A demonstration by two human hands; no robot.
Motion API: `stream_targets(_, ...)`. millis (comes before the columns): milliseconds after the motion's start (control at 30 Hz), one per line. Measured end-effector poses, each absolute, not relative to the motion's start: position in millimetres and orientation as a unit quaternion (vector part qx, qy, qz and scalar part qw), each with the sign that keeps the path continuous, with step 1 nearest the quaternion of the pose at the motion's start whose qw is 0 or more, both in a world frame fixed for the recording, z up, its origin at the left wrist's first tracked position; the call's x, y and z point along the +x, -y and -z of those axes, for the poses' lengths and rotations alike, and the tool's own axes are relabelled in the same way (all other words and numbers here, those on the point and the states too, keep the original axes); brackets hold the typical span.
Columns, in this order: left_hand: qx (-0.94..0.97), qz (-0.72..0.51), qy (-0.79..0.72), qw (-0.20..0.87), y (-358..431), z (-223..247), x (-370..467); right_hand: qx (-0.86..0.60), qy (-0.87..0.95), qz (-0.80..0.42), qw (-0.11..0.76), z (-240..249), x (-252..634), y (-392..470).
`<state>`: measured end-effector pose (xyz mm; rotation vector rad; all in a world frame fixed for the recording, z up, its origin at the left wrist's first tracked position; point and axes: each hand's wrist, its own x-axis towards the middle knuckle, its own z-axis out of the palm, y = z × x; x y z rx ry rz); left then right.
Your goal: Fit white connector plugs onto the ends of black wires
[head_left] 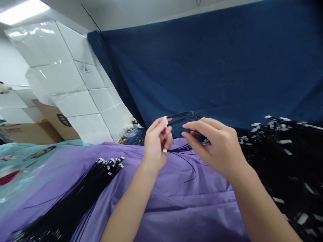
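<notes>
In the head view, my left hand (pixel 157 139) is closed on a black wire harness (pixel 185 117), thumb and fingers pinching its upper white connector (pixel 165 121). A second white connector (pixel 165 150) shows below those fingers, with black wires running right from it. One loose wire (pixel 193 168) from this lower bunch curves down over the purple cloth. My right hand (pixel 214 141) faces the left one, thumb and forefinger pinched on a thin black wire of the harness. Part of the looped wires is hidden behind the right hand.
A bundle of black wires with white connectors (pixel 83 191) lies on the purple cloth (pixel 194 215) at left. A large tangled pile of similar harnesses (pixel 272 158) is at right. Behind hangs a dark blue curtain (pixel 214 67); wrapped white boxes (pixel 73 80) are stacked at left.
</notes>
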<state>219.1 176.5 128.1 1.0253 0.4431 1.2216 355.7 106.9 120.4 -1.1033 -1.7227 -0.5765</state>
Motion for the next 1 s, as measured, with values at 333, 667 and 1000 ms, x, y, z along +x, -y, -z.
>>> stream_targets(333,0.254,-0.526,-0.089,0.807,-204.9,-126.3,198.9,-0.396,0.726,0.266,0.495,-120.1,358.2,-111.3)
stream_targets(667,0.226,-0.563,-0.020,0.795,-207.7,-126.7,188.1,-0.425,0.761,0.206,0.445,-115.4,353.0,-109.7)
stream_targets(1000,0.220,-0.571,-0.054,0.789,-205.6,-123.4,194.4,-0.419,0.771,0.233,0.419,-113.9,349.0,-112.4)
